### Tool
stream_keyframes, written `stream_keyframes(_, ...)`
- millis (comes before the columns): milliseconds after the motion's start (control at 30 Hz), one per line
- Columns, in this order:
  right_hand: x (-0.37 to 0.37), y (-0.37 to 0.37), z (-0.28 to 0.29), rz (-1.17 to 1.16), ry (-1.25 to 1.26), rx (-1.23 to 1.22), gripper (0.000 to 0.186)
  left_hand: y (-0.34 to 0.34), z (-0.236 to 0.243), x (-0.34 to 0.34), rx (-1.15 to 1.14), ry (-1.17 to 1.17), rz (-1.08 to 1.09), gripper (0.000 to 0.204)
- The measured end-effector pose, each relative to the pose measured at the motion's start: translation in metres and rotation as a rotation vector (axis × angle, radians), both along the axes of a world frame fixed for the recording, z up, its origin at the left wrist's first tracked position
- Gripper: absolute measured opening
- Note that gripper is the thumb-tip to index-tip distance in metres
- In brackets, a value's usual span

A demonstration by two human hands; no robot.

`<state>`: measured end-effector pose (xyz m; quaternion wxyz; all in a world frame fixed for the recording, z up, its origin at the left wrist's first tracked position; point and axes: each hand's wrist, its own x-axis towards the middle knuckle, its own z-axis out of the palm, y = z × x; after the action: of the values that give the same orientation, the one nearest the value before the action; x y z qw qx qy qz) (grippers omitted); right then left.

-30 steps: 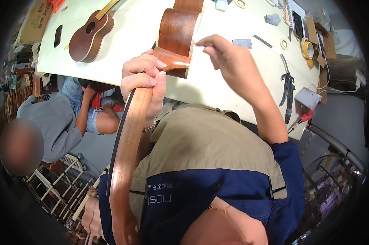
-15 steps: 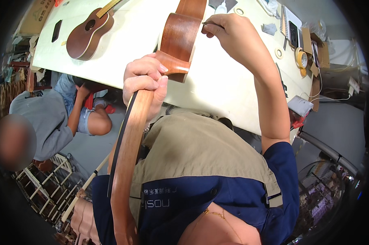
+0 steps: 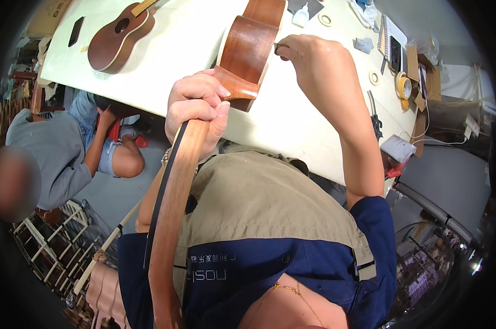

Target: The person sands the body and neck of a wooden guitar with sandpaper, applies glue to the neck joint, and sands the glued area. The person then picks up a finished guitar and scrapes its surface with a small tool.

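My left hand [image 3: 197,107] is wrapped around the neck [image 3: 174,219] of a small reddish-brown guitar-like instrument, close to its heel. The neck runs down toward my chest, with a dark fingerboard strip along its left side. The instrument's body [image 3: 249,52] rests on its side on the white table, its glossy side facing up. At the pale right edge of that body, the fingers of my right hand [image 3: 316,57] pinch a small dark flat piece [image 3: 281,45]. My fingers mostly cover the piece, so its kind cannot be made out.
A finished-looking ukulele [image 3: 118,44] and a dark phone [image 3: 77,31] lie at left on the table [image 3: 303,131]. Toward the right are a small white bottle [image 3: 301,16], tape rolls [image 3: 403,86], a notebook and cardboard boxes. Another person [image 3: 56,148] sits low at the left.
My right hand has moved nearer to me along the body's edge, still pinching the small dark piece. My left hand keeps its hold on the neck. The view has shifted slightly.
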<state>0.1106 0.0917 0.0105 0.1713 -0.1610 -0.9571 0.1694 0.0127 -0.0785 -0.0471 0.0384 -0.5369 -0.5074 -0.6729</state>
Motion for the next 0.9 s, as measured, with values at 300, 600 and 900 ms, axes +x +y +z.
stream_keyframes(300, -0.001, -0.002, -0.001, -0.011, 0.021, 0.049, 0.019, 0.001, 0.000, -0.001, 0.003, 0.002, 0.001, 0.029)
stream_keyframes(600, -0.007, 0.014, 0.000, -0.006, -0.043, 0.004, 0.017, 0.002, 0.000, -0.003, 0.005, 0.001, -0.010, 0.029)
stream_keyframes(900, -0.009, 0.016, -0.001, -0.017, 0.035, -0.072, 0.013, 0.003, 0.000, -0.004, 0.016, 0.005, -0.020, 0.029)
